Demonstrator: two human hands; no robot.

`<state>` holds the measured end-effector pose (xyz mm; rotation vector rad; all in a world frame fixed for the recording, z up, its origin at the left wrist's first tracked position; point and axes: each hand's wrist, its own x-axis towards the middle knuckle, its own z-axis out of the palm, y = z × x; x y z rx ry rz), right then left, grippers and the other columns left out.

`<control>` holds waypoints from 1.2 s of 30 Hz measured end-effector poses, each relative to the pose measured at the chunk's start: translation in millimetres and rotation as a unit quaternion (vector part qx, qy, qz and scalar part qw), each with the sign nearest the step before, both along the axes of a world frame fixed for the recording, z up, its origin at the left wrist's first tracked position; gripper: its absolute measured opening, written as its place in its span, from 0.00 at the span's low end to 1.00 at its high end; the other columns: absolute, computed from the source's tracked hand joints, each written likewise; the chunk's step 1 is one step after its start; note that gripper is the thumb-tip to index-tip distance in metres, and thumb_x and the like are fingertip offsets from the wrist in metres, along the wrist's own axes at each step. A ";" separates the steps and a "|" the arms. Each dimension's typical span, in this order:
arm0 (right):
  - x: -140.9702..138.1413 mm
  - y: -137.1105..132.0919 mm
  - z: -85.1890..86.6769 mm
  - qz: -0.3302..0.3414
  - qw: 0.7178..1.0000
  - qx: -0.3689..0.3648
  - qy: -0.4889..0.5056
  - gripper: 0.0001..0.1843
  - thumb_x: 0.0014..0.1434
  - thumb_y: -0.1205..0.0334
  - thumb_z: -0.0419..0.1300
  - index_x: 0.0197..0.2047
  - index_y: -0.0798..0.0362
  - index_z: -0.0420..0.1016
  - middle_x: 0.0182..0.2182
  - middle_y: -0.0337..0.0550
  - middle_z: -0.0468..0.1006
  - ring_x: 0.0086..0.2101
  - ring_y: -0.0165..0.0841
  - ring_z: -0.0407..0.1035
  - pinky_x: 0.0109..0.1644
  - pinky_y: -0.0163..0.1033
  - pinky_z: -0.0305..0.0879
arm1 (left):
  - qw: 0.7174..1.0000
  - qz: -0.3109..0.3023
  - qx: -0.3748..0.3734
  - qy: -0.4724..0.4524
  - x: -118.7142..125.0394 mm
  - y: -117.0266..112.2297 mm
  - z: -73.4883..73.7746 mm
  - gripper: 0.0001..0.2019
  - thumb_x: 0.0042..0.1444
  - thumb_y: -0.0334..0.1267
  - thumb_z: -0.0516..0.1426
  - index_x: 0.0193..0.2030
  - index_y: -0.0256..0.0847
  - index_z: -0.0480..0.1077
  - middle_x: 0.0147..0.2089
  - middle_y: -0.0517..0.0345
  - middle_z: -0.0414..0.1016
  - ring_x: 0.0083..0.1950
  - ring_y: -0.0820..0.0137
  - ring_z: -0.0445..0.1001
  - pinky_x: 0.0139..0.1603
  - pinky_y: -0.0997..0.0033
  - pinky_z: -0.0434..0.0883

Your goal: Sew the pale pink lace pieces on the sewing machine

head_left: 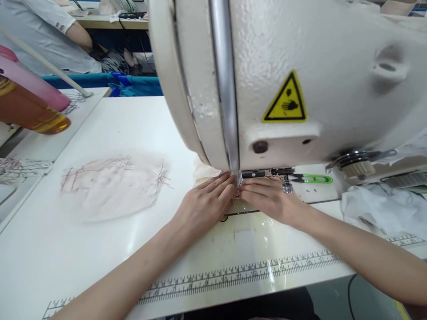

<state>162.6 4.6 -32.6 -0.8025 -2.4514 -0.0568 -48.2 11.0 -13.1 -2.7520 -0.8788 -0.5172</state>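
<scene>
A large cream sewing machine head (300, 75) fills the upper right. Under its front, my left hand (203, 206) and my right hand (270, 198) lie side by side on the table, fingertips meeting on a small dotted pale fabric piece (238, 190) at the needle area. Both hands press the fabric with fingers held together and pinched at the tips. A pale cream cloth (203, 171) shows just beyond my left fingers.
A stack of thin pinkish fabric pieces (111, 184) lies on the white table (66, 249) to the left. Green thread snips (313, 178) rest beside the machine. White cloth (383, 209) is heaped at right. A printed ruler (233, 275) runs along the front edge. Another person's sleeve (43, 26) is at far left.
</scene>
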 end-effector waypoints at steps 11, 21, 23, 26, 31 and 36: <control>3.0 3.3 -2.4 -0.004 0.998 -0.054 0.007 0.12 0.65 0.74 0.50 0.43 0.55 0.73 0.43 0.40 0.80 0.46 0.30 0.72 0.48 0.36 0.70 | 1.000 0.014 0.014 0.017 0.1 1.5 -2.7 0.10 0.64 0.27 0.47 0.43 0.31 0.70 0.52 0.43 0.76 0.55 0.61 0.75 0.54 0.61 0.75; 3.7 -1.9 -5.8 -0.149 0.977 -0.139 0.055 0.10 0.65 0.60 0.55 0.45 0.42 0.76 0.40 0.33 0.79 0.36 0.30 0.73 0.31 0.33 0.69 | 0.999 0.025 0.025 0.025 -0.5 0.7 -7.0 0.13 0.64 0.26 0.46 0.49 0.27 0.69 0.52 0.41 0.76 0.56 0.58 0.74 0.54 0.59 0.75; 2.6 -2.3 -4.3 -0.165 0.972 -0.158 0.061 0.11 0.65 0.60 0.53 0.44 0.41 0.77 0.37 0.33 0.79 0.35 0.30 0.72 0.31 0.34 0.69 | 0.999 0.027 0.023 0.028 -0.7 0.5 -7.5 0.14 0.64 0.26 0.46 0.50 0.27 0.69 0.52 0.41 0.76 0.56 0.58 0.74 0.54 0.59 0.75; 3.3 -2.1 -4.9 -0.168 0.967 -0.182 0.068 0.12 0.65 0.60 0.53 0.45 0.39 0.76 0.39 0.34 0.78 0.36 0.32 0.72 0.33 0.36 0.71 | 0.999 0.028 0.017 0.034 -2.2 0.7 -9.0 0.16 0.64 0.26 0.47 0.54 0.27 0.68 0.54 0.41 0.74 0.56 0.58 0.74 0.54 0.58 0.75; 9.3 -1.4 -13.1 -0.178 0.960 -0.209 0.060 0.18 0.64 0.61 0.53 0.55 0.34 0.70 0.44 0.36 0.77 0.38 0.36 0.73 0.35 0.41 0.73 | 0.999 0.019 -0.007 0.049 -5.7 1.1 -11.6 0.19 0.64 0.26 0.46 0.60 0.30 0.66 0.59 0.42 0.71 0.58 0.56 0.72 0.55 0.53 0.74; 10.0 0.8 -9.3 -0.164 0.963 -0.204 0.057 0.20 0.66 0.61 0.51 0.59 0.35 0.65 0.45 0.38 0.77 0.45 0.39 0.73 0.40 0.44 0.74 | 0.998 0.021 -0.017 0.055 -5.1 0.7 -12.4 0.20 0.64 0.28 0.47 0.62 0.33 0.64 0.59 0.42 0.70 0.59 0.56 0.71 0.56 0.52 0.73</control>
